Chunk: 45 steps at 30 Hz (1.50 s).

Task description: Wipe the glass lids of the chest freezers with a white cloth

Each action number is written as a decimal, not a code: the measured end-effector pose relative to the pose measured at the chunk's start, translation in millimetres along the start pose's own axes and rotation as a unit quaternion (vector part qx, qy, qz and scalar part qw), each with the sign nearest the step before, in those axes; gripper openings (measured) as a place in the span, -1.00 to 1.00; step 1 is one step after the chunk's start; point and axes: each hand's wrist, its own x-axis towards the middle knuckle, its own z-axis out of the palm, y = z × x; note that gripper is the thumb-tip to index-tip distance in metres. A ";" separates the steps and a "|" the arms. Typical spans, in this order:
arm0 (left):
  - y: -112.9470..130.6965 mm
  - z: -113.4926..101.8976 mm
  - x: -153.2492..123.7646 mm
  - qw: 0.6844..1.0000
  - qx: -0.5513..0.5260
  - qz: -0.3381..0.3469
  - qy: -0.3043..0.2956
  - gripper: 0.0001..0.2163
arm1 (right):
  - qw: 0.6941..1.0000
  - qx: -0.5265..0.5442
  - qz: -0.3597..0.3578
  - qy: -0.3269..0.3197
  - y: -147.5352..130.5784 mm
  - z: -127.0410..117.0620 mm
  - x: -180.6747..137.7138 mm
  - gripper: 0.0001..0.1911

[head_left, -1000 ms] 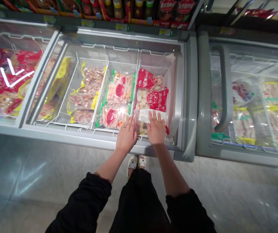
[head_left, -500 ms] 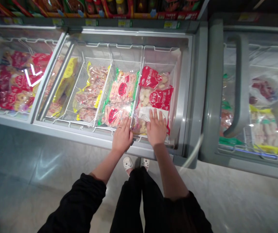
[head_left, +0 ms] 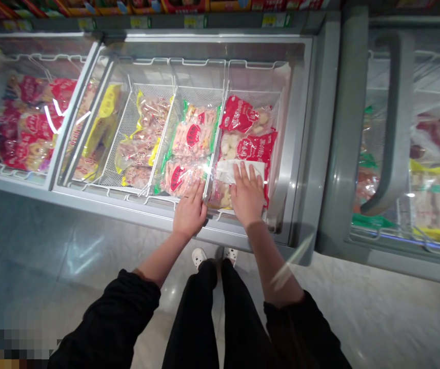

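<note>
My right hand [head_left: 247, 195] lies flat with fingers spread on a white cloth or tissue [head_left: 225, 171], pressing it against the clear lid [head_left: 200, 69] of a chest freezer. Close by, my left hand [head_left: 190, 210] rests near the lid's front edge, fingers stretched out and nothing in it. Beneath the right hand and cloth are red-and-clear bags of pale frozen balls [head_left: 248, 147]. Green-edged packs of pink frozen pieces [head_left: 193, 138] lie beyond the left fingertips. The palms hide part of the freezer's front edge.
White wire dividers [head_left: 174, 77] split the freezer, with yellow-edged bags [head_left: 143, 138] on the left. Another freezer with a grey handle [head_left: 391, 123] stands at the right. Price tags [head_left: 141, 22] line the shelf behind. A pixelated patch [head_left: 0, 353] covers the bottom left corner.
The view has shifted slightly, with the freezer higher in the picture. My right hand and the cloth have slid a little left over the lid. My left hand stays near the front edge.
</note>
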 end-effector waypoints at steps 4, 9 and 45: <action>0.4 -0.5 1.6 1.000 -0.008 -0.002 -0.001 -0.39 | 0.995 -0.010 -0.089 -0.039 3.6 -2.8 21.8 -0.32; 2.2 -1.7 5.2 1.000 -0.012 -0.008 -0.010 -0.38 | 0.996 -0.014 -0.079 -0.026 23.0 -11.2 45.6 -0.29; -58.8 -6.8 45.2 1.000 -0.025 0.009 0.013 -0.39 | 0.998 -0.042 0.036 0.008 -23.7 5.9 36.8 -0.34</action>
